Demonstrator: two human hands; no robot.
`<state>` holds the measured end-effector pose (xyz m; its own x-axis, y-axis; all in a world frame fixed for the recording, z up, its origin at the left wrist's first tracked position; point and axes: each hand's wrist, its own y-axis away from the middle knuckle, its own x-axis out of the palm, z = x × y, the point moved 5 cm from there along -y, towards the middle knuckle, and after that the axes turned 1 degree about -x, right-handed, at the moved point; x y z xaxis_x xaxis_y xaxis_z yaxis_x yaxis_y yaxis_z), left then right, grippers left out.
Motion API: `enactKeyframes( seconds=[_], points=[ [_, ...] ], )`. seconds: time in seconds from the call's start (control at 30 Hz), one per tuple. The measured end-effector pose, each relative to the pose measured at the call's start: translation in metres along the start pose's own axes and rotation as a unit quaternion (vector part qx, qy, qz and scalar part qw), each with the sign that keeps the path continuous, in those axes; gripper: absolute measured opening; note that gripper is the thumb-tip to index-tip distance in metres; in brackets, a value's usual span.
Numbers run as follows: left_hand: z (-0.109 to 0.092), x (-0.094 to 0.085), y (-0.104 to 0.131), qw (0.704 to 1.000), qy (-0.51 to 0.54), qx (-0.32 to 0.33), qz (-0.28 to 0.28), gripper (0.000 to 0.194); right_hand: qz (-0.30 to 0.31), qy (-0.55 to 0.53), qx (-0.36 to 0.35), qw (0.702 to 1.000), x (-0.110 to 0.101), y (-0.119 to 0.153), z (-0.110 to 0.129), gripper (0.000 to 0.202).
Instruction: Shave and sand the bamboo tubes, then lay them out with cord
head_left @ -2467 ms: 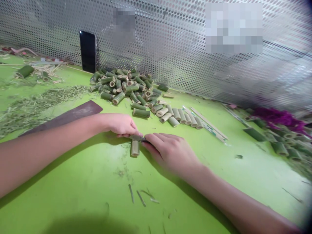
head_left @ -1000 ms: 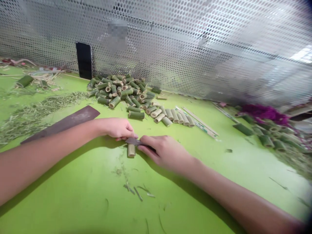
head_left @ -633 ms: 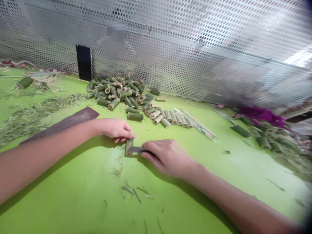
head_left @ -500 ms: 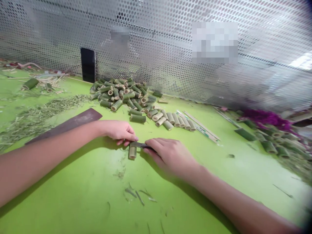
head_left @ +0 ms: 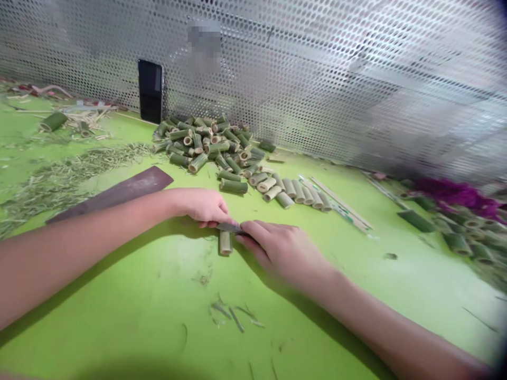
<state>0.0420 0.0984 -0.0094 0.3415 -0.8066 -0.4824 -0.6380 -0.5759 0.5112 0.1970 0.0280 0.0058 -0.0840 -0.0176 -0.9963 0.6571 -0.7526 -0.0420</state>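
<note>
A short bamboo tube [head_left: 225, 244] lies on the green table, its open cut end towards me and its surface mostly pale. My left hand [head_left: 209, 206] is closed at the tube's far end, thumb beside the blade; part of its grip is hidden. The knife [head_left: 229, 228] lies across the far part of the tube, its dark blade pointing left. Its handle is inside my right hand [head_left: 283, 248], whose fingers are wrapped round it. Thin green shavings [head_left: 233, 315] are scattered on the table nearer to me.
Behind my hands is a heap of green bamboo tubes [head_left: 208, 142], with a row of pale tubes [head_left: 303, 192] to its right. A phone [head_left: 150, 92] leans on the perforated metal panel [head_left: 277, 68]. A dark flat strip [head_left: 119, 190] lies left; more bamboo [head_left: 457, 244] lies right.
The blade has shifted towards the tube's far end and lies at a different tilt. More pale surface shows on the tube. The whole view has swung slightly.
</note>
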Motion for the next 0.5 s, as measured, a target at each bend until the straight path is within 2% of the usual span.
enactKeyframes(
  seconds=[0.1, 0.2, 0.37, 0.43, 0.5],
  points=[
    [0.002, 0.000, -0.001, 1.000, 0.004, 0.009, 0.003, 0.034, 0.044, -0.072, 0.027, 0.996, 0.002, -0.002, -0.001, 0.030],
    [0.005, 0.000, -0.001, 1.000, 0.007, 0.011, 0.009, 0.034, 0.068, -0.118, 0.022, 0.990, -0.001, -0.002, 0.000, 0.025],
    [0.008, 0.000, 0.000, 1.000, 0.015, -0.001, 0.005, 0.040, 0.115, -0.175, -0.058, 0.976, -0.002, 0.011, 0.004, 0.028],
    [0.009, -0.001, 0.000, 1.000, 0.017, -0.008, 0.000, 0.040, 0.105, -0.183, -0.081, 0.974, 0.000, 0.016, 0.004, 0.031],
    [0.011, -0.001, -0.001, 1.000, 0.016, -0.012, -0.002, 0.040, 0.067, -0.148, -0.068, 0.984, 0.000, 0.017, 0.000, 0.034]
  ],
)
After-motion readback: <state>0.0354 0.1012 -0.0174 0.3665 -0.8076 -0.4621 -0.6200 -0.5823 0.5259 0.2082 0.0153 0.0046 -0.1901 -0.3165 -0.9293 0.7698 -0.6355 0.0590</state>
